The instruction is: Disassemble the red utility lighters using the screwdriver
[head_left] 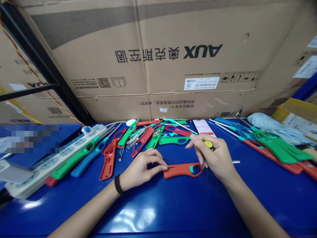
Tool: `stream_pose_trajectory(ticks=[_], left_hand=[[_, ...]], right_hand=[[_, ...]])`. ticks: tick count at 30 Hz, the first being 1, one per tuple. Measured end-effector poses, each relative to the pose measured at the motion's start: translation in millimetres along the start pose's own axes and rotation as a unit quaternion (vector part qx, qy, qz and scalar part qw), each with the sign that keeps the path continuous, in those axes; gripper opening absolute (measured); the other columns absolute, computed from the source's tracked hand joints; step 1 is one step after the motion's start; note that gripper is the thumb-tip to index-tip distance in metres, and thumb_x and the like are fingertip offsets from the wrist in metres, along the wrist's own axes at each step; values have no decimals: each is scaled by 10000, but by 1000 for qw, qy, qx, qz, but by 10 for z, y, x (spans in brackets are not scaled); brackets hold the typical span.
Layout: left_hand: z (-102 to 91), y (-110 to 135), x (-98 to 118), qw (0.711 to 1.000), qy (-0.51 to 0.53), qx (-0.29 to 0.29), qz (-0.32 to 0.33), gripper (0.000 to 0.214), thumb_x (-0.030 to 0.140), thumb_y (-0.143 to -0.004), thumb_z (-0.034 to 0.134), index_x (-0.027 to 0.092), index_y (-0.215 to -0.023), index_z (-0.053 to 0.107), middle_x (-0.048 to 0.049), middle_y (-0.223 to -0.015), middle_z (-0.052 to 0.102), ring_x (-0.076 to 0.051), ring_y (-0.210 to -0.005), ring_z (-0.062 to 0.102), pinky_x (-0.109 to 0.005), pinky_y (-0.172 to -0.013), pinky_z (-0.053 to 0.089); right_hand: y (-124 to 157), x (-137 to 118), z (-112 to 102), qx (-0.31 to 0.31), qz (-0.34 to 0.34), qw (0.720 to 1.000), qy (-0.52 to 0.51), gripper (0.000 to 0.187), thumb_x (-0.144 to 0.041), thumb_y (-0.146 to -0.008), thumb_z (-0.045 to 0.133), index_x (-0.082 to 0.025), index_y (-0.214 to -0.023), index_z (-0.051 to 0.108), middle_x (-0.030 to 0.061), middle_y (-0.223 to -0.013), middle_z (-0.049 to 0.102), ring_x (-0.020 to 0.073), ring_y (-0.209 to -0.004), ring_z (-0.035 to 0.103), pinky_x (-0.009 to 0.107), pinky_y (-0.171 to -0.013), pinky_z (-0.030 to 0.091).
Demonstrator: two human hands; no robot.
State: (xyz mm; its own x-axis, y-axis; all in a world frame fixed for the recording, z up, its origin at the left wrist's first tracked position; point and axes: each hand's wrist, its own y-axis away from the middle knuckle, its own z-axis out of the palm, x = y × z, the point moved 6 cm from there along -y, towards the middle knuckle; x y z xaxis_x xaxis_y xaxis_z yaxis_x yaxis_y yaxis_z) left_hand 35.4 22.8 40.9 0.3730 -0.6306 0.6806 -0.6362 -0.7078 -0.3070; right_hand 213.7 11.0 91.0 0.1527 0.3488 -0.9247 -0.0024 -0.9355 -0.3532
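Observation:
An orange lighter handle shell [182, 170] with a green trigger lies flat on the blue table [173, 211] between my hands. My left hand [142, 168] is curled, thumb and forefinger pinched at the shell's left end. My right hand [214, 155] is closed on a screwdriver with a yellow-and-black handle [208, 144]; its metal shaft [236, 162] sticks out to the right. The fingertips of that hand rest at the shell's right end, by the trigger.
Orange, green and blue lighter handles and parts [148, 135] are heaped behind my hands. Assembled long lighters [272, 145] lie at the right, others beside a white power strip [49, 162] at the left. A phone [203, 127] lies by the cardboard boxes [160, 49].

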Motion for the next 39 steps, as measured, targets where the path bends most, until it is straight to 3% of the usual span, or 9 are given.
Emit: stream_pose_trajectory(ticks=[19,25,29,32,35,39], left_hand=[[39,37,29,993,-103,-24,54,126,259,-881,575,229,-900,696,-17,-883,629,-148,-832,530,-310,-808,369],[1,59,152,975,-188,-34,112,173,315,-865,593,265,-1002,686,-26,-941,661,-167,-838,532,-355,-845,352],[-29,59,195,970,-202,-18,136,350,441,-772,674,261,-1071,661,-46,-1037,669,-197,-916,556,-395,-922,350],[0,56,163,972,-193,-26,133,437,460,-743,694,247,-1119,633,-46,-1059,681,-208,-951,574,-420,-987,332],[51,47,109,976,-180,-37,114,472,468,-728,703,224,-1126,625,-38,-1026,696,-200,-933,593,-428,-1023,313],[91,43,89,978,-178,-34,107,403,450,-747,692,223,-1077,646,-26,-977,701,-187,-910,605,-424,-1031,310]], right_hand=[[2,-30,-6,4,-22,999,28,338,-415,-850,548,-171,-638,650,-69,-359,413,51,-322,338,204,-379,279],[9,-2,-18,4,-26,999,20,328,-412,-844,559,-171,-644,655,-70,-357,410,51,-314,336,201,-363,270],[-34,8,-105,50,-29,994,-89,401,-420,-822,593,-176,-505,562,-62,-328,400,47,-278,315,193,-306,221],[-109,-77,-82,63,-25,961,-268,532,-441,-838,551,-202,-403,358,-69,-301,327,52,-250,257,199,-266,200],[-179,-236,122,21,-24,937,-347,536,-396,-828,568,-204,-396,316,-78,-301,288,47,-242,234,196,-252,192],[-191,-359,424,4,-75,940,-332,516,-396,-852,551,-199,-415,360,-75,-322,325,43,-253,272,196,-269,202]])
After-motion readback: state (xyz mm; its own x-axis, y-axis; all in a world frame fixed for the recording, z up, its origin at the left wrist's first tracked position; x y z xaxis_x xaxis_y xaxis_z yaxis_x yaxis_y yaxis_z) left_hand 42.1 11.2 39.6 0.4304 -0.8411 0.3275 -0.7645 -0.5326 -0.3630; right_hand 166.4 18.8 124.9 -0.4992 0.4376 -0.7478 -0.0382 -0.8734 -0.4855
